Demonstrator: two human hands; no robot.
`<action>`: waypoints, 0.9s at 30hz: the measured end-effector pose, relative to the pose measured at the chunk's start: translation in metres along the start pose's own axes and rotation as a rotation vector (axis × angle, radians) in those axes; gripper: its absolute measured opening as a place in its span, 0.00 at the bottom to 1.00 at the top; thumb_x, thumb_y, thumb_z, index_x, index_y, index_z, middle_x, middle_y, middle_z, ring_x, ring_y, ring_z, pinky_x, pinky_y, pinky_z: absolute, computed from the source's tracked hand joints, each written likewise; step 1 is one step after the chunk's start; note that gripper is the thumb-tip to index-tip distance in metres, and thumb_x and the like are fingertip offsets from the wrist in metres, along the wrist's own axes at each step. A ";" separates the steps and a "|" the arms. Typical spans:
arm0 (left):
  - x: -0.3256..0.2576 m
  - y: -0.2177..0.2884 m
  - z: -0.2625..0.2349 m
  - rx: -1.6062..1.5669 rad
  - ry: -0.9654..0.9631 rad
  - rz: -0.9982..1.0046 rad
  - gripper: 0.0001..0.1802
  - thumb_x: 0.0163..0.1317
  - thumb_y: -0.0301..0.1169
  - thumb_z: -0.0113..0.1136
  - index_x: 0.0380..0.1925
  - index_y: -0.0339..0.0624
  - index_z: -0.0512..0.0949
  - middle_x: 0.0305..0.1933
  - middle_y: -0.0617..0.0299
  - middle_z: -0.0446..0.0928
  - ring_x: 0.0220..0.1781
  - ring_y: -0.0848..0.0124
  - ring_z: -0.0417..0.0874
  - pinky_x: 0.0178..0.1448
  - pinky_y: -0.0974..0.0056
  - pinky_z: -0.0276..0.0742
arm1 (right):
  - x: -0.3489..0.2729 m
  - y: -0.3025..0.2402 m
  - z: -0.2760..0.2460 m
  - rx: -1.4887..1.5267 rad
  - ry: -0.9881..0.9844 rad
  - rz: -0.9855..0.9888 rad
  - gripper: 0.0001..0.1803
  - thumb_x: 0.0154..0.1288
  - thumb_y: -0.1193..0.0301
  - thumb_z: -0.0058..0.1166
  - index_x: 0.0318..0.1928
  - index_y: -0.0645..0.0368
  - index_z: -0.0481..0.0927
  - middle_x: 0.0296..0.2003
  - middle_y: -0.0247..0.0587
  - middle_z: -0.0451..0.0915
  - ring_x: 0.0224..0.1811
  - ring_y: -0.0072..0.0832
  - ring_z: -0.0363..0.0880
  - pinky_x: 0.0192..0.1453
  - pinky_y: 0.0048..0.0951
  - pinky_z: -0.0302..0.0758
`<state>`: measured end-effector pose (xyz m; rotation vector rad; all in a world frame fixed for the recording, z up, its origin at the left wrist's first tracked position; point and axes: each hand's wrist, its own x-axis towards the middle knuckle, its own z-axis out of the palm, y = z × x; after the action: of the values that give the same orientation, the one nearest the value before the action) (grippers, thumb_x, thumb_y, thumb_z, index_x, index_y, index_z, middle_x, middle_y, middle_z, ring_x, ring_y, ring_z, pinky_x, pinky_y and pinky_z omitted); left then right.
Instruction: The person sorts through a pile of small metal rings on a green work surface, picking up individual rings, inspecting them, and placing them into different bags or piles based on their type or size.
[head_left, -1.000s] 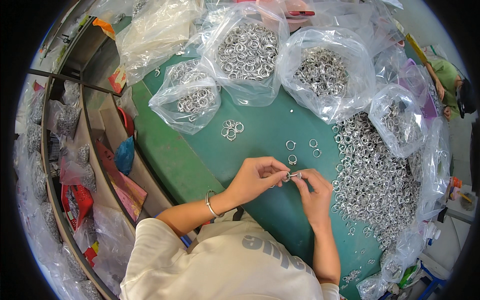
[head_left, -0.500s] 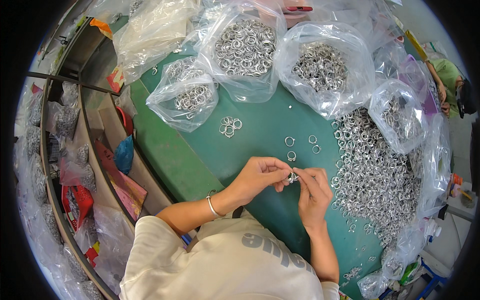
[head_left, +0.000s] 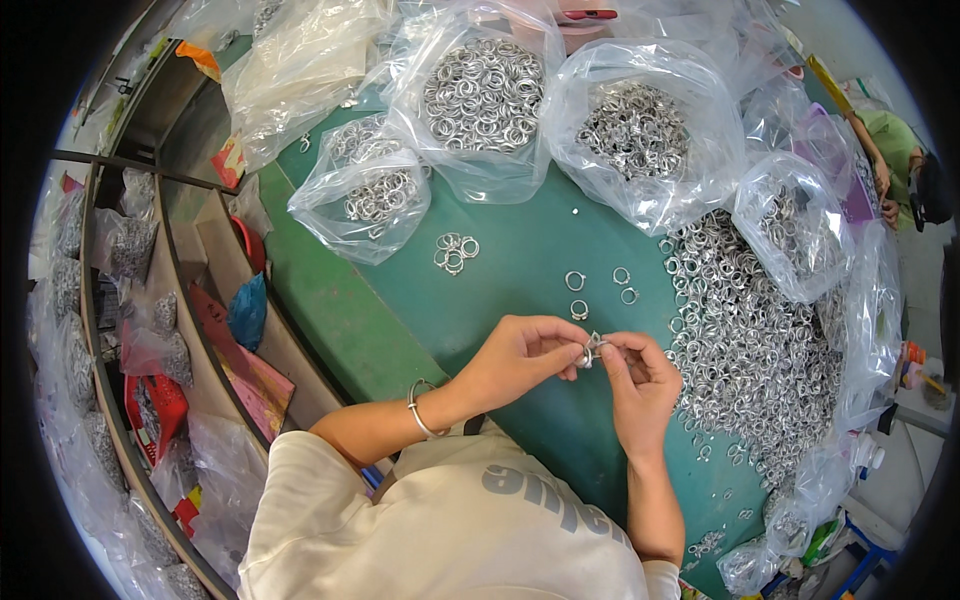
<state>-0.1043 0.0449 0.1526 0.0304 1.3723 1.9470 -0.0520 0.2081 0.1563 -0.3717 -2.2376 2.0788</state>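
Small silver rings (head_left: pixel 590 350) are pinched between the fingertips of both my hands over the green table; how many there are is hard to make out. My left hand (head_left: pixel 525 355), with a bracelet at its wrist, grips them from the left by thumb and forefinger. From the right, my right hand (head_left: pixel 640 380) pinches the same bit of metal. Just beyond my fingertips lie several loose rings, among them a ring (head_left: pixel 579 310) close to the hands. Farther left sits a little cluster of rings (head_left: pixel 456 253). A big heap of rings (head_left: pixel 755 350) spreads to the right of my right hand.
Clear plastic bags of rings stand along the far side: a small bag (head_left: pixel 325 205), a large bag (head_left: pixel 470 185) and a wide bag (head_left: pixel 700 200). Another bag (head_left: pixel 750 225) leans on the heap. Shelves (head_left: pixel 205 345) with bagged parts run along the left. Another person (head_left: pixel 890 150) is at far right.
My right hand has shifted slightly right and turned, its fingers more curled. More of the metal now shows between my fingertips. My left hand is nearly where it was.
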 end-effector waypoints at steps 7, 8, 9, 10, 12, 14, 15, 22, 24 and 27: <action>-0.001 -0.007 0.004 0.269 0.024 0.235 0.09 0.61 0.22 0.59 0.41 0.32 0.77 0.47 0.62 0.74 0.44 0.77 0.77 0.47 0.71 0.74 | 0.002 0.008 0.004 0.345 -0.053 0.082 0.04 0.65 0.81 0.52 0.40 0.67 0.76 0.40 0.40 0.77 0.41 0.22 0.76 0.47 0.23 0.74; -0.001 -0.003 0.005 0.373 0.065 0.287 0.09 0.60 0.22 0.60 0.41 0.32 0.78 0.49 0.63 0.73 0.45 0.77 0.77 0.48 0.71 0.73 | 0.002 0.008 0.004 0.360 -0.065 0.112 0.05 0.65 0.80 0.52 0.41 0.67 0.76 0.41 0.40 0.76 0.41 0.22 0.76 0.47 0.23 0.74; 0.000 -0.003 0.004 0.400 0.071 0.281 0.09 0.60 0.23 0.60 0.40 0.32 0.78 0.47 0.63 0.74 0.43 0.77 0.77 0.46 0.72 0.73 | 0.002 0.006 0.003 0.375 -0.077 0.142 0.06 0.66 0.80 0.51 0.42 0.67 0.75 0.43 0.40 0.76 0.41 0.22 0.76 0.47 0.24 0.74; -0.001 -0.003 0.002 0.429 0.077 0.276 0.08 0.61 0.23 0.59 0.40 0.32 0.78 0.45 0.63 0.75 0.42 0.77 0.77 0.44 0.73 0.72 | 0.001 0.005 0.003 0.392 -0.089 0.171 0.07 0.66 0.79 0.51 0.43 0.67 0.75 0.44 0.41 0.76 0.42 0.22 0.76 0.47 0.24 0.74; 0.001 -0.003 0.001 0.304 0.097 0.208 0.08 0.61 0.24 0.59 0.39 0.33 0.78 0.41 0.64 0.77 0.37 0.78 0.76 0.40 0.74 0.71 | 0.001 0.005 0.003 0.407 -0.131 0.221 0.09 0.66 0.79 0.51 0.45 0.68 0.75 0.44 0.41 0.76 0.42 0.23 0.76 0.47 0.25 0.74; 0.004 -0.003 0.001 -0.004 0.125 0.083 0.07 0.62 0.25 0.59 0.38 0.33 0.79 0.36 0.65 0.77 0.32 0.79 0.74 0.36 0.75 0.69 | 0.002 0.004 0.002 0.475 -0.177 0.266 0.10 0.66 0.79 0.51 0.47 0.68 0.74 0.44 0.40 0.76 0.43 0.23 0.76 0.47 0.25 0.75; 0.005 -0.002 0.000 -0.057 0.115 0.052 0.08 0.62 0.26 0.60 0.38 0.33 0.79 0.35 0.64 0.78 0.31 0.79 0.74 0.35 0.75 0.68 | 0.003 0.001 0.002 0.535 -0.201 0.286 0.11 0.66 0.79 0.51 0.48 0.68 0.74 0.43 0.40 0.76 0.43 0.23 0.76 0.48 0.25 0.75; 0.004 0.002 -0.006 -0.262 0.053 -0.073 0.09 0.62 0.27 0.60 0.38 0.33 0.80 0.31 0.63 0.79 0.28 0.79 0.74 0.34 0.75 0.70 | -0.002 0.010 0.002 0.388 -0.281 0.107 0.11 0.66 0.82 0.49 0.48 0.69 0.72 0.42 0.39 0.77 0.43 0.23 0.76 0.44 0.23 0.74; 0.003 0.004 -0.003 -0.223 0.071 -0.056 0.08 0.61 0.27 0.60 0.37 0.33 0.80 0.30 0.63 0.79 0.28 0.79 0.75 0.34 0.74 0.71 | -0.005 0.008 0.005 0.405 -0.241 0.103 0.10 0.66 0.82 0.49 0.47 0.68 0.73 0.41 0.39 0.77 0.42 0.23 0.76 0.42 0.22 0.73; 0.001 0.006 0.000 -0.086 0.065 0.002 0.07 0.61 0.26 0.60 0.37 0.32 0.80 0.29 0.63 0.79 0.28 0.79 0.75 0.34 0.74 0.72 | -0.004 0.010 0.003 0.476 -0.260 0.170 0.09 0.66 0.82 0.49 0.46 0.68 0.73 0.39 0.39 0.78 0.41 0.22 0.77 0.41 0.21 0.73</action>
<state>-0.1080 0.0440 0.1569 -0.0726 1.3291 2.0219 -0.0472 0.2053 0.1471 -0.2754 -1.7786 2.7925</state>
